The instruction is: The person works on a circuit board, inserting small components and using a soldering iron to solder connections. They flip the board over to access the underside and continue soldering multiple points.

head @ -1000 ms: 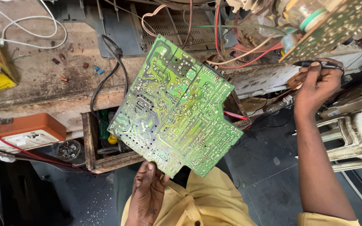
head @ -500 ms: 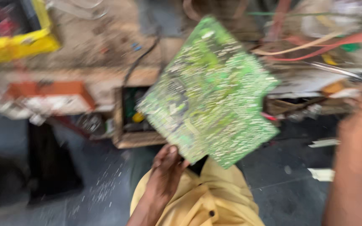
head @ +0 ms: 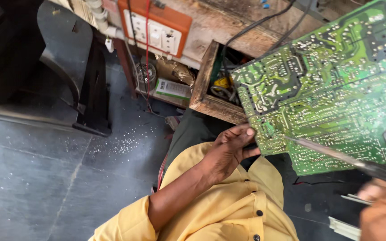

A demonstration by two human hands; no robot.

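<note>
Left hand: the left hand [head: 229, 149] pinches the lower left corner of a green circuit board [head: 322, 89], thumb pressed on the solder side, fingers curled behind it.
Board: held up in the air and tilted, solder side to the camera, it spreads up and to the right of the left hand and runs out of the frame at the top right.
Right hand: the right hand [head: 383, 209], blurred at the bottom right corner, is closed around the dark handle of a screwdriver [head: 336, 155].
Tool: the thin metal shaft reaches up and left from the right hand, its tip resting on the board's lower edge, just right of the left thumb.
Clothing: a yellow shirt [head: 228, 205] with dark buttons covers the person's chest and arm, below both hands.
Above the left hand: an open wooden drawer [head: 206, 87] juts from a worn workbench [head: 228, 22], with a yellow part and dark cables inside it.
Up and left of the left hand: an orange switch box [head: 155, 24] with white sockets hangs on the bench front, a red wire [head: 147, 53] trailing down from it.
Left of the left hand: grey stone floor [head: 36, 178] sprinkled with white specks, and a dark stand [head: 92, 85] beyond it.
</note>
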